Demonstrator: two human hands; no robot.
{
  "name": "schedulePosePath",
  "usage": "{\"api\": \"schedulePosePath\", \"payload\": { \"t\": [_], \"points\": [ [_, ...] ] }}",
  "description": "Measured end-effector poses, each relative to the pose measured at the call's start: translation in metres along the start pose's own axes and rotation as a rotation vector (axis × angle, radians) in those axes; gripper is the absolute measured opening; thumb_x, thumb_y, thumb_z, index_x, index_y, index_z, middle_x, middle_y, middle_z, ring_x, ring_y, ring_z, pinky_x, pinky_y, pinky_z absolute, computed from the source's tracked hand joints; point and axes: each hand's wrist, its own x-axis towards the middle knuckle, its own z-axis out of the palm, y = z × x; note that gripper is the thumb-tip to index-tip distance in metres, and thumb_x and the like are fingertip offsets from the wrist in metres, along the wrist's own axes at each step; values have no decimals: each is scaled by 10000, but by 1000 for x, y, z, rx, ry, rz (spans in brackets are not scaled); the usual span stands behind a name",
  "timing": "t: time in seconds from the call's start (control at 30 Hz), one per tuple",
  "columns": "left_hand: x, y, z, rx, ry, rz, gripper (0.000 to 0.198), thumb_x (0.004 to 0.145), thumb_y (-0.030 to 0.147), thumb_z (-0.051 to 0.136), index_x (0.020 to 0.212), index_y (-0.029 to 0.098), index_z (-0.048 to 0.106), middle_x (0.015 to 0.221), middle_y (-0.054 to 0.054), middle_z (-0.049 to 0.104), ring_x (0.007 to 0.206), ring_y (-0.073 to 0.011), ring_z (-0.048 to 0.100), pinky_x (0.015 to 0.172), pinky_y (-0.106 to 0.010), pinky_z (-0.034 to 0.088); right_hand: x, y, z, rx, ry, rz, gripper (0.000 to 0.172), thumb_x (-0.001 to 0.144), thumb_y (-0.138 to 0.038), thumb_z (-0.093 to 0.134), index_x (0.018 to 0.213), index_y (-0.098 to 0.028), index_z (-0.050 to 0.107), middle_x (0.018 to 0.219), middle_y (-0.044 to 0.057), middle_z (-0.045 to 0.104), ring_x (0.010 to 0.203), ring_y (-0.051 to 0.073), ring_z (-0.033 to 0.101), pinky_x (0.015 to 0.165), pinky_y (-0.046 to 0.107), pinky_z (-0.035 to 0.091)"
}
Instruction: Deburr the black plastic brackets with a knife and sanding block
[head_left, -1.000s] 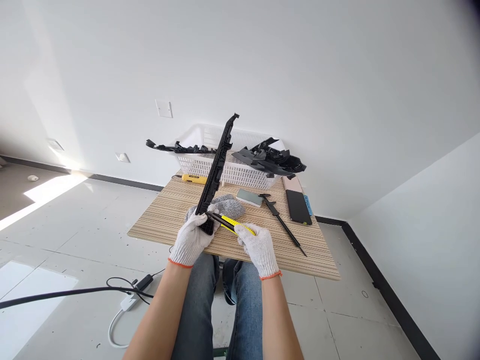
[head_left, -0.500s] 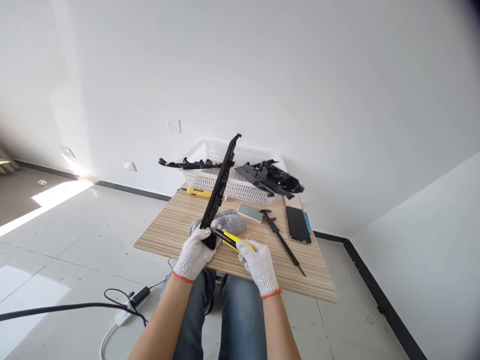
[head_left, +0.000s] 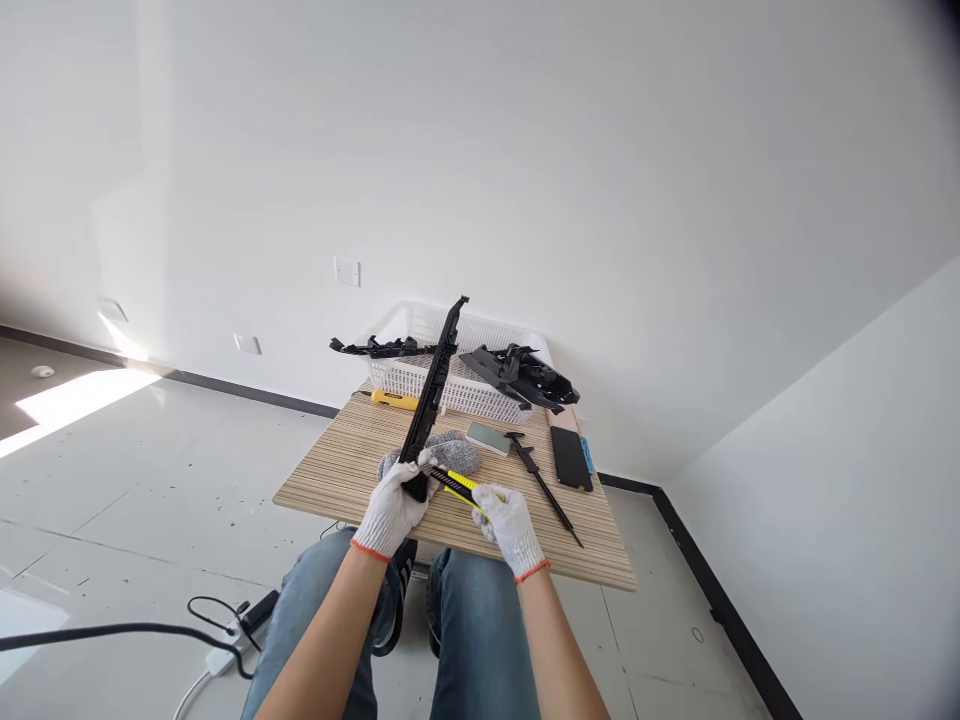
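My left hand point(head_left: 394, 505), in a white knit glove with an orange cuff, is closed around the lower end of a long black plastic part point(head_left: 430, 395). The part slants up and away over the table. My right hand point(head_left: 510, 525), gloved alike, grips a yellow and black utility knife point(head_left: 459, 484). The knife's front end meets the lower end of the part beside my left fingers; the exact contact is too small to make out. Behind the hands, a grey cloth point(head_left: 454, 452) lies crumpled on the table.
A wood-grain table point(head_left: 330, 470) carries black calipers point(head_left: 546, 490), a grey-green block point(head_left: 488, 437), a black phone point(head_left: 571, 458) and a yellow-handled tool point(head_left: 395, 400). Behind them, a white basket point(head_left: 480, 398) holds black plastic parts point(head_left: 521, 375) that overhang its rim. A power strip point(head_left: 225, 655) lies on the floor.
My view has shifted, moving the table and basket slightly left and the basket lower in the picture. Both hands keep their grips, with the knife still at the part's lower end.
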Motion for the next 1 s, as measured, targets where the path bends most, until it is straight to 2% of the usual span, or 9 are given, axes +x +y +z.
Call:
{"api": "schedulePosePath", "payload": {
  "t": [0.1,0.23,0.4,0.6,0.73,0.83,0.93,1.0],
  "points": [
    [-1,2,2,3,2,-22,196,655,-10,630,730,166,585,771,-31,643,702,-138,657,704,-285,630,-1,-3,1,50,49,-32,540,590,-660,774,689,-164,584,479,-39,519,376,43,330,369,180,224],
    [-1,3,2,17,27,-45,208,654,-12,658,733,167,587,788,-21,660,713,-123,670,732,-261,627,-1,-4,3,76,79,-42,516,589,-627,793,674,-162,584,462,-40,499,382,45,325,370,183,216],
    [2,0,0,16,90,-64,217,652,-3,711,742,159,598,809,-35,694,707,-135,690,728,-281,636,-2,-4,4,56,102,-16,501,590,-611,792,676,-161,591,474,-35,515,386,47,336,371,179,223],
    [0,-1,2,19,141,-26,239,657,16,762,743,167,599,762,-30,709,662,-139,696,671,-268,638,-5,-4,2,36,91,34,585,570,-701,793,670,-159,597,495,-17,528,394,51,353,377,182,249],
    [-2,-3,-10,29,196,-24,296,665,83,817,878,212,656,865,-34,757,743,-165,733,754,-319,652,-3,12,-4,41,56,141,611,599,-717,802,754,-142,661,530,-9,532,399,47,330,380,190,250],
    [-3,-3,-15,49,253,-28,409,675,82,812,1008,269,666,928,-24,769,809,-192,753,820,-361,651,-3,21,-7,24,17,200,621,626,-687,809,897,-133,735,567,10,562,422,71,370,390,204,273],
    [-3,-1,-11,77,278,-25,486,669,77,809,1075,300,660,914,-8,763,815,-199,756,832,-357,650,-4,18,-5,23,16,222,607,642,-658,808,939,-130,765,561,0,531,441,72,351,406,206,271],
    [-2,1,-7,83,317,-39,471,664,62,796,1050,298,664,914,1,762,770,-178,750,823,-343,651,-5,12,-2,23,30,226,605,639,-649,807,940,-125,774,556,1,525,453,78,350,413,212,280]
  ]
}}
